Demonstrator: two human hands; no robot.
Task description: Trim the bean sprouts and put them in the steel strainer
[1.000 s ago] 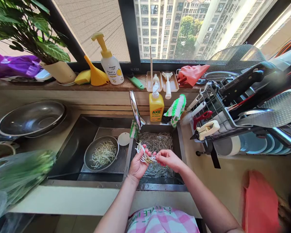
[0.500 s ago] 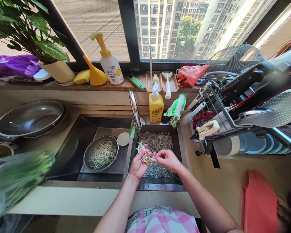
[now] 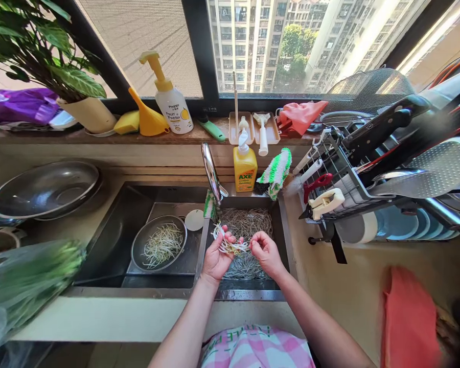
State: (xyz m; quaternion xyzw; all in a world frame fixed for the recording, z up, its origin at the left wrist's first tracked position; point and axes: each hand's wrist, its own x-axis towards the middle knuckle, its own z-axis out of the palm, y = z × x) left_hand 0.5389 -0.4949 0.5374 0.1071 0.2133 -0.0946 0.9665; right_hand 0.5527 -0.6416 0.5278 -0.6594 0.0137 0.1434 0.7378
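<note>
My left hand (image 3: 215, 257) is closed around a small bunch of pale bean sprouts (image 3: 225, 242) above the right sink basin. My right hand (image 3: 266, 252) pinches the end of a sprout that sticks out of that bunch. Beneath both hands lies a heap of brownish sprout trimmings (image 3: 249, 227) in a basket set in the sink (image 3: 111, 240). To the left, a round metal bowl (image 3: 138, 250) holds cleaned white sprouts (image 3: 163, 244).
A tap (image 3: 211, 174) stands behind the hands, with a yellow AXE bottle (image 3: 245, 167) and a green-white brush (image 3: 276, 171). A dish rack (image 3: 352, 189) with knives is at the right. A steel basin (image 3: 42, 186) and bagged greens (image 3: 26, 278) lie left.
Both hands stay over the right basin. My right hand has shifted slightly left and up along the bunch, picking at a sprout end. The view has drifted a little.
</note>
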